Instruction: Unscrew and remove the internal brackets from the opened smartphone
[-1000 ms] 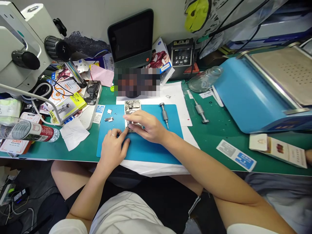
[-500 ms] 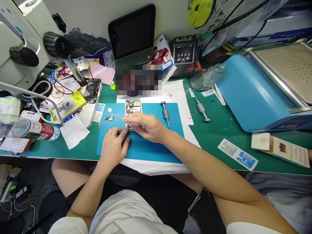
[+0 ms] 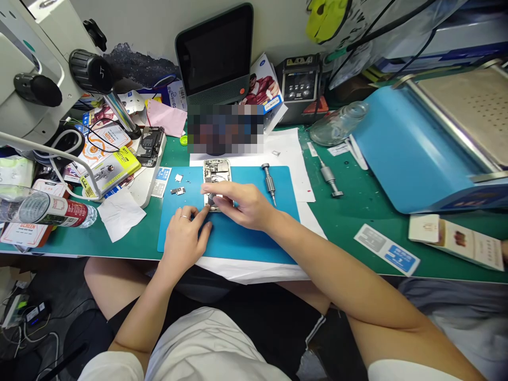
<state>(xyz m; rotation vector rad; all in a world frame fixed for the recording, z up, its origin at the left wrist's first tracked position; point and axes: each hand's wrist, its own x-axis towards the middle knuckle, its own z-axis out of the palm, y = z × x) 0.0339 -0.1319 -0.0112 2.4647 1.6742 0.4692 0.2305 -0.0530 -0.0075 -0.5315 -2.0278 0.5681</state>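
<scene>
An opened phone (image 3: 218,168) with its inner parts showing lies on the blue work mat (image 3: 246,243); its lower half is partly hidden by my hands. My left hand (image 3: 184,233) rests on the mat, thumb apart, with the index fingertip at the phone's lower left edge. Over the phone's lower part, my right hand (image 3: 250,206) curves its index finger and thumb around a small dark thing that I cannot make out. Left of the phone lie a small metal part (image 3: 178,191) and a pale piece (image 3: 179,178). A grey screwdriver (image 3: 269,182) lies to the right.
Another screwdriver (image 3: 329,179) lies on the green bench. A glass jar (image 3: 337,124) and a blue machine (image 3: 405,159) stand to the right. On the left are a plastic bottle (image 3: 51,209), a tissue (image 3: 121,214) and a microscope stand (image 3: 123,114). A dark-screened device (image 3: 216,50) is behind.
My right hand has shifted very slightly, with its fingers over the phone's lower half a little differently placed. My left hand stays at the phone's edge.
</scene>
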